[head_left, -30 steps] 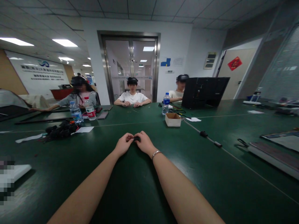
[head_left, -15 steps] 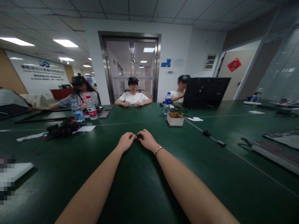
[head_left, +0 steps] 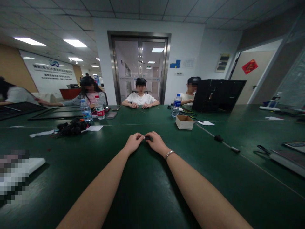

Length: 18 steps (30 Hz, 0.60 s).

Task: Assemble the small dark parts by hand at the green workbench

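Both my hands meet over the green table [head_left: 143, 178], low against its surface. Between them is a small black object [head_left: 148, 138] with a light, shiny end on its left side. My right hand [head_left: 156, 143] has its fingers closed round the black part, and a silver bracelet sits on that wrist. My left hand [head_left: 133, 143] pinches at the light end with thumb and fingertips. The object is too small to name, and my fingers hide part of it.
An open cardboard box [head_left: 184, 122] stands beyond my right hand, near a water bottle [head_left: 176, 106] and a black monitor [head_left: 216, 95]. Black cables [head_left: 71, 127], papers and two bottles lie or stand left. A person [head_left: 140, 97] sits opposite, others at both sides.
The whole view has shifted, so the scene and my hands appear farther right. My hands keep their hold on the small black object, with little change between them.
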Each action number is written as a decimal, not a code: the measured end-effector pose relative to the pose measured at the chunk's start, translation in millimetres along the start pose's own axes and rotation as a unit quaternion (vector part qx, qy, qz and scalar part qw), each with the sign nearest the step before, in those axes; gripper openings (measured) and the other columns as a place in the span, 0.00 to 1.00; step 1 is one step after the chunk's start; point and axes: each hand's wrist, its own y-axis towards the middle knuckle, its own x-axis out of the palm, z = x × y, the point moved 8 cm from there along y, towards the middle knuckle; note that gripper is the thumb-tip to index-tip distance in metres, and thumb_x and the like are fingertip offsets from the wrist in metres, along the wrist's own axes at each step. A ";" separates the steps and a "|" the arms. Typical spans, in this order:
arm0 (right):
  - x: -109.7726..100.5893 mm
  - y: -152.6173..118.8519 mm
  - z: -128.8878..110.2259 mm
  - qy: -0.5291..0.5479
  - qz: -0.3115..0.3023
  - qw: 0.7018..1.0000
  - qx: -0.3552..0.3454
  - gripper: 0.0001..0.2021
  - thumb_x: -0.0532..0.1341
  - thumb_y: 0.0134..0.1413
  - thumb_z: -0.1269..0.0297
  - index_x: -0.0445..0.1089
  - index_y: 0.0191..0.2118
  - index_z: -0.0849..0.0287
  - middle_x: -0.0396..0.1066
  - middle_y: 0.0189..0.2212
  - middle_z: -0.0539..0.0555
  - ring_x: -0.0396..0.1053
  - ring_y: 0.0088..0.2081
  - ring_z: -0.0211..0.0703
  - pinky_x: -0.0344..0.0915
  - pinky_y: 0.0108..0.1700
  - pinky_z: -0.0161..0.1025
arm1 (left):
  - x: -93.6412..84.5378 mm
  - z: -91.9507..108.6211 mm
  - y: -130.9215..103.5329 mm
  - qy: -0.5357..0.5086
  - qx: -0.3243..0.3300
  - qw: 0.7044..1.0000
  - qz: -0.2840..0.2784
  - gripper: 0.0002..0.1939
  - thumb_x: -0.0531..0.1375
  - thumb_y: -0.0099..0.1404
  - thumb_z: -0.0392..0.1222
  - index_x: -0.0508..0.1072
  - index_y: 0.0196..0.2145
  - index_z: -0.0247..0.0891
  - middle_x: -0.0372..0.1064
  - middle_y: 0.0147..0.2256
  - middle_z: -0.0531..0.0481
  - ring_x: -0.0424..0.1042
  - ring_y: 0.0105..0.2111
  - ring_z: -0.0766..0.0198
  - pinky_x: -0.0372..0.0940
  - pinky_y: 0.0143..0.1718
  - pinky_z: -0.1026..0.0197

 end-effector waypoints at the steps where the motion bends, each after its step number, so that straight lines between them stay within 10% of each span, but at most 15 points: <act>1: -0.6 -0.3 -1.7 -0.004 0.000 1.000 -0.007 0.11 0.61 0.51 0.74 0.71 0.42 0.58 0.65 0.37 0.52 0.64 0.39 0.39 0.61 0.45 0.38 | -2.4 -0.1 -0.2 0.031 -0.009 0.999 0.011 0.16 0.52 0.63 0.51 0.74 0.33 0.39 0.74 0.34 0.46 0.70 0.39 0.58 0.63 0.46 0.55; 18: -8.2 -3.8 0.4 -0.035 0.003 0.999 -0.002 0.11 0.61 0.51 0.72 0.70 0.41 0.56 0.64 0.38 0.52 0.64 0.40 0.38 0.61 0.45 0.38 | -4.9 14.2 -9.8 0.159 -0.007 0.987 -0.003 0.16 0.52 0.62 0.55 0.72 0.42 0.48 0.72 0.43 0.50 0.63 0.49 0.51 0.57 0.51 0.48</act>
